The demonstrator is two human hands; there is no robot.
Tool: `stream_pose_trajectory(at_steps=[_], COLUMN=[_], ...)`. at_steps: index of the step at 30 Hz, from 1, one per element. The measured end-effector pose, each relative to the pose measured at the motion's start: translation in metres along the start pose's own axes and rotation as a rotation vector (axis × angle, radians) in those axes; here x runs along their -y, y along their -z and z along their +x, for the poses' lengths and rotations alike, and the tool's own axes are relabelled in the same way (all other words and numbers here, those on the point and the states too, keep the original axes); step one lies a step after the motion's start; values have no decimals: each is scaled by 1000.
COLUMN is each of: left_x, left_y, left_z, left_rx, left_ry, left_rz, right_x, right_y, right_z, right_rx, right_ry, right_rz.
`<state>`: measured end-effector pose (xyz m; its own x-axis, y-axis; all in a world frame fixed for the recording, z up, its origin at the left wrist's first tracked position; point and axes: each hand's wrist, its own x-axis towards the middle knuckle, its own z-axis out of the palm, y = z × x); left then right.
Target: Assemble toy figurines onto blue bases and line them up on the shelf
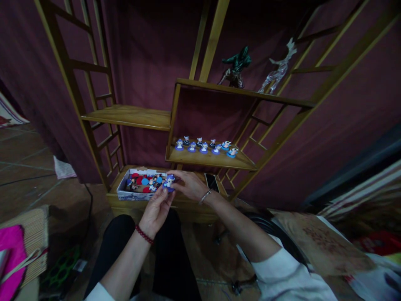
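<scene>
A small purple-and-white figurine (169,182) is held between my two hands, over the right end of an open box. My left hand (157,207) grips its base from below, fingers closed. From the right, my right hand (188,183) pinches its side with thumb and fingers. The box (133,195) holds several more figurines and red and blue round pieces in a jumble. On the small shelf (200,157) above stand several figurines in two rows: purple-and-white ones in front, dark ones (199,142) behind, and blue-based ones (232,153) at the right.
A dark phone (211,182) lies on the lower wooden ledge, right of my right hand. A green figure (238,67) and a clear deer figure (278,71) stand on the upper shelf. Another wooden shelf (128,116) juts out at left. A black chair (272,228) is at my right.
</scene>
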<state>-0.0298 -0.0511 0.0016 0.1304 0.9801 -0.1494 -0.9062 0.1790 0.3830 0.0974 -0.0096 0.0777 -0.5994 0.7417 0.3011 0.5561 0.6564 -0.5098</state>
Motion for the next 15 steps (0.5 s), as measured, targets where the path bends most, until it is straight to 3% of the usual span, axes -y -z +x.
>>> stream_pose_trajectory(at_steps=[15], left_x=[15], left_y=[-11], left_z=[8], left_rx=[23], left_ry=[42], left_rz=[-25], right_x=[-11], right_y=[10], right_z=[-12], right_rx=[-63], right_ry=[-16], right_rz=[-35])
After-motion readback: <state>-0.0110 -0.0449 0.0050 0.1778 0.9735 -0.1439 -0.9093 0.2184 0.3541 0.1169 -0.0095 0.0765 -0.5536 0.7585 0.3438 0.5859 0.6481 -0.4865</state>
